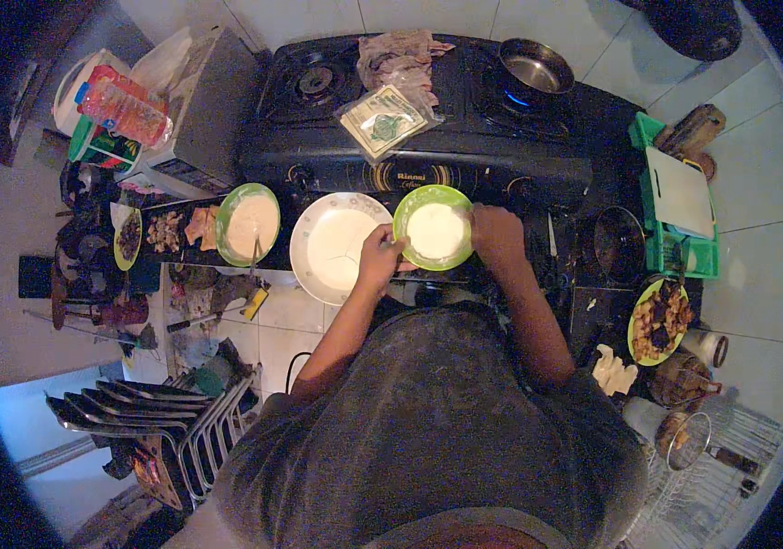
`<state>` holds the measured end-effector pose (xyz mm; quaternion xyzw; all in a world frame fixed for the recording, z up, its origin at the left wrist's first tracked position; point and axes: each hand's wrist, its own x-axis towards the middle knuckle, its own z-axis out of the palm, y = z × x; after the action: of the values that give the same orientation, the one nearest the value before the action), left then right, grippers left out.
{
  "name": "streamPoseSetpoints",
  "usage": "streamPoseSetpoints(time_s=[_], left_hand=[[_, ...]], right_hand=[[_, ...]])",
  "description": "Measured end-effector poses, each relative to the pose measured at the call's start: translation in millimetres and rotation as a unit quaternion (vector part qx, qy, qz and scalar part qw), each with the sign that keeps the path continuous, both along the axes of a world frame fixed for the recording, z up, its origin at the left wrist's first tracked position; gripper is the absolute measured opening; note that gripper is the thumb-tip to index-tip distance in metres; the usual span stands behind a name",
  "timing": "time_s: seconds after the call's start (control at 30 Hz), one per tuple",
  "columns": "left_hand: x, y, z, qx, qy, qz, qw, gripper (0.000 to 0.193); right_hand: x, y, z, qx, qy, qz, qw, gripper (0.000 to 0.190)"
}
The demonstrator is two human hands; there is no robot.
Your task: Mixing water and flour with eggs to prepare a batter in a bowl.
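Observation:
A light-green bowl [398, 240] with a bright white interior is in front of me, before the gas stove's front panel. My left hand [383, 254] grips its left rim, thumb over the edge and fingers beneath. At the bowl's right rim is my right hand [499, 233], its fingers curled and blurred; whether it holds the rim or a utensil is hidden. Partly behind my left hand stands a large white bowl [306, 264] of pale liquid. Further left, another green bowl [223, 240] contains a pale pinkish mixture with a utensil in it.
A small pan [535, 66] sits over a lit blue flame on the gas stove [460, 147]. A cloth [398, 55] and a plastic packet [386, 123] lie on the stove top. Rightward are a knife [551, 235], a dark pan [618, 243] and a plate of browned food [678, 291].

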<state>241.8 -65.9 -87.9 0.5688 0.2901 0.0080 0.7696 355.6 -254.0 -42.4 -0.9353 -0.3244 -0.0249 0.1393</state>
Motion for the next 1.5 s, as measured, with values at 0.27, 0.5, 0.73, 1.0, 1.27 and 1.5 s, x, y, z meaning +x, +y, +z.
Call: streamPoseSetpoints(time_s=[0.27,0.5,0.73,1.0,1.27,1.5], left_hand=[[1,1,-12,0.022,-0.008,-0.002,1.000,0.022],[0,-3,7,-0.010,0.006,0.017,1.000,0.022],[0,-1,-3,0.007,0.009,0.008,1.000,0.025],[0,-5,12,0.031,-0.001,0.014,0.999,0.025],[0,-4,3,-0.010,-0.003,0.021,1.000,0.023],[0,-2,-2,-0.004,0.005,0.021,1.000,0.023]], right_hand=[[-21,24,-37,0.064,0.033,0.073,0.995,0.018],[-35,9,-10,0.031,0.039,0.186,0.981,0.014],[-17,-15,16,-0.112,0.063,0.121,0.984,0.022],[-4,19,-24,0.108,-0.015,0.059,0.992,0.010],[-25,12,-22,0.055,0.015,0.193,0.979,0.013],[-5,-10,5,-0.066,0.048,0.083,0.993,0.014]])
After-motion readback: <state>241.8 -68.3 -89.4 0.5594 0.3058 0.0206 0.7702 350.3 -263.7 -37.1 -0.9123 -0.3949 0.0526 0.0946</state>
